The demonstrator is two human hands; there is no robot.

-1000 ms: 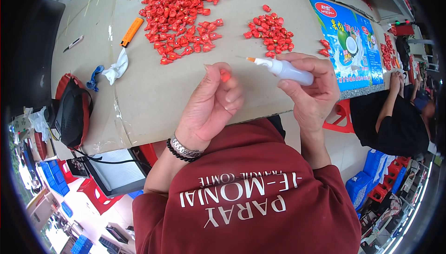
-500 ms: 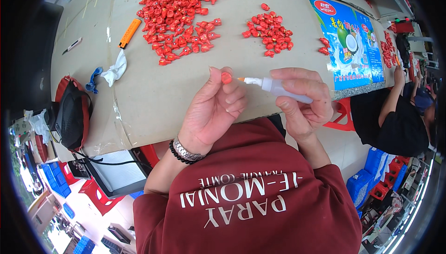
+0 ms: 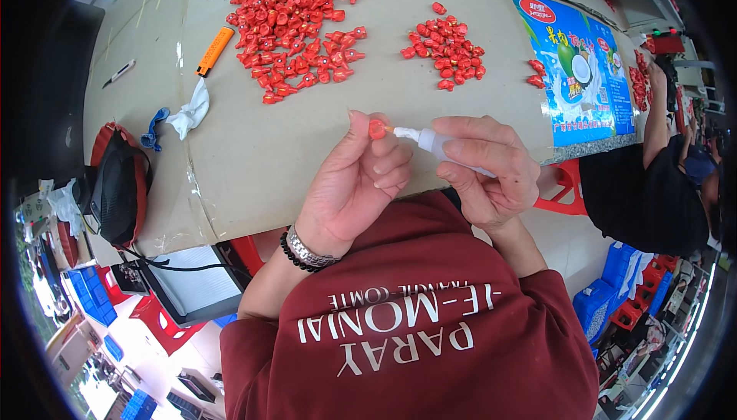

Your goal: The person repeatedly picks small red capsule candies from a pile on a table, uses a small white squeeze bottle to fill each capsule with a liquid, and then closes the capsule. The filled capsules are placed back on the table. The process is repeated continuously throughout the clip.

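Red piece (image 3: 377,129) is sitting above the table (image 3: 253,167), pinched between the thumb and fingers of the left hand (image 3: 349,174). The right hand (image 3: 495,167), just apart, is gripping a bottle (image 3: 436,143); its nozzle (image 3: 407,133) is pointing at the piece. Two red piles (image 3: 284,28) are lying beyond.

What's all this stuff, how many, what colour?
squeeze bottle: one, whitish, centre
held piece: one, red, at bottle's tip
bigger pile: many, red, top
smaller pile: many, red, right of it
printed sheet: at least one, blue, right
slim tool: one, whitish, left
chunky tool: one, orange, by bigger pile
scraps: two, white and blue, left
bag: one, black and red, left
table: one, greyish, underneath
co-worker: at least one, dark clothing, right
shirt: one, maroon, bottom
left hand: one, pinching held piece
right hand: one, round bottle
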